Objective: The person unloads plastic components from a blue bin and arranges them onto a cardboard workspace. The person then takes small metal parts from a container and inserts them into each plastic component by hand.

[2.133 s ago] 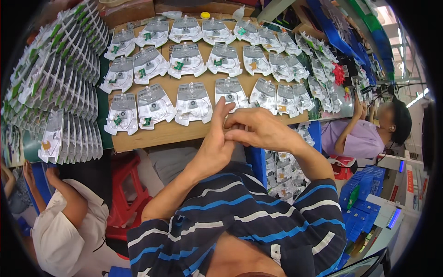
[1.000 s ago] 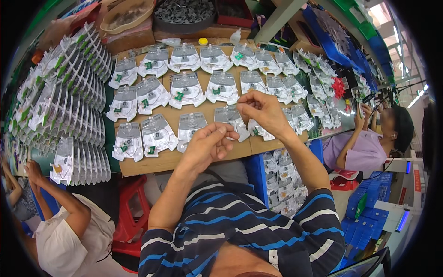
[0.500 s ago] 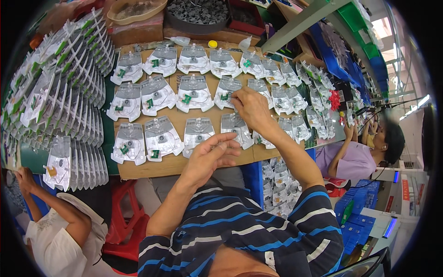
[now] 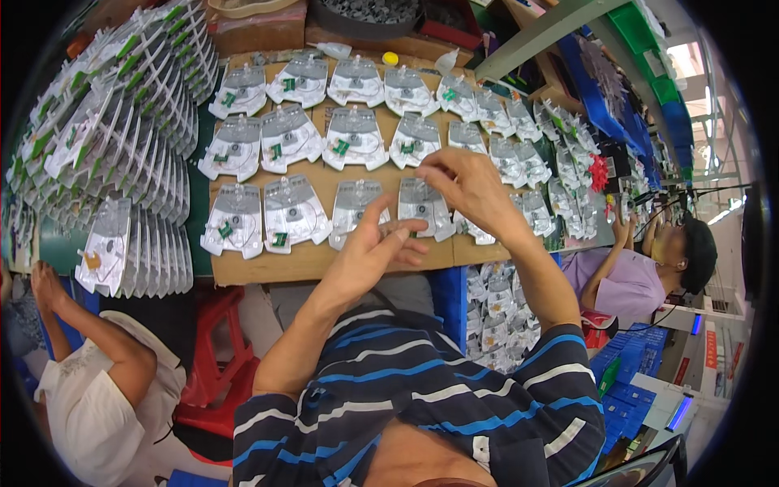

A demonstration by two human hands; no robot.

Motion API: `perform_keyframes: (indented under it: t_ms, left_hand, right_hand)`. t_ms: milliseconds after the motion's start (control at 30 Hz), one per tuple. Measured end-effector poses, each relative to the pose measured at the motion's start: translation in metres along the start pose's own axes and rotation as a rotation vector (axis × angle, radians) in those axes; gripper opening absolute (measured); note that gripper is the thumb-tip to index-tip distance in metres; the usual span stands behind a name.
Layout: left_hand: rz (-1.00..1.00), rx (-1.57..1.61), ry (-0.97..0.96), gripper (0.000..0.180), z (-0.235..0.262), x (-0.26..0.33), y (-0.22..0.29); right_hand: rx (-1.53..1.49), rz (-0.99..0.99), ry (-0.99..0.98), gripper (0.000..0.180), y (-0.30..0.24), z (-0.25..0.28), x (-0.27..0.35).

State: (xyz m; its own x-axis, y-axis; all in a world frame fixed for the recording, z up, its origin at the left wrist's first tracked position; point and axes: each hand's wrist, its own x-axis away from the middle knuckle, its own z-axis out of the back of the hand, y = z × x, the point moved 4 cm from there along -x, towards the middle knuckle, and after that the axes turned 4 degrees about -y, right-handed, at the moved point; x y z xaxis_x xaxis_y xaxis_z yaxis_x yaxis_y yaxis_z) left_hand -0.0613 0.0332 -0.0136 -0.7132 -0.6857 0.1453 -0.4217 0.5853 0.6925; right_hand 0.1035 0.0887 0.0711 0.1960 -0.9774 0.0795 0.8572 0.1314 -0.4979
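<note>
Grey and clear plastic housings stand in rows on a cardboard sheet, several with a small green circuit board on them. My right hand (image 4: 471, 188) is over the top of a front-row housing (image 4: 426, 215), its thumb and fingertips closed together; what they pinch, if anything, is hidden. To its left, my left hand (image 4: 365, 258) hovers palm half up before the neighbouring front-row housing (image 4: 355, 207), fingers spread. A bit of green shows by its fingertips, too small to name. Just beyond my right hand, a middle-row housing (image 4: 415, 134) bears a green circuit board (image 4: 408, 148).
Tall stacks of similar housings (image 4: 134, 243) rise at the left. A yellow cap (image 4: 390, 58) lies at the cardboard's (image 4: 243, 273) far edge, near a dark tub of grey parts (image 4: 369, 20). A metal post (image 4: 535, 40) slants at the back right. Other people sit left and right.
My right hand has drawn back from the middle-row housing's green board toward the front-row housing. My left hand stays near the front row, its fingers spread wider. The whole view has shifted slightly.
</note>
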Motion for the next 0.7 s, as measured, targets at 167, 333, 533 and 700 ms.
perform_keyframes:
  t_ms: [167, 333, 533, 700]
  left_hand:
    - [-0.03, -0.224, 0.009, 0.065, -0.009, -0.003, 0.0]
    - [0.031, -0.273, -0.03, 0.043, -0.015, -0.001, -0.004]
    - [0.08, -0.151, -0.059, 0.03, -0.019, -0.001, -0.006]
    - [0.113, -0.011, -0.033, 0.029, -0.018, -0.01, -0.01]
  right_hand:
    - [-0.227, 0.068, -0.407, 0.024, -0.027, -0.016, 0.028]
    - [-0.36, 0.057, -0.333, 0.021, -0.018, -0.013, 0.044]
    - [-0.391, 0.127, -0.158, 0.014, -0.003, -0.007, 0.06]
    - [-0.23, 0.283, 0.004, 0.015, -0.001, -0.005, 0.069]
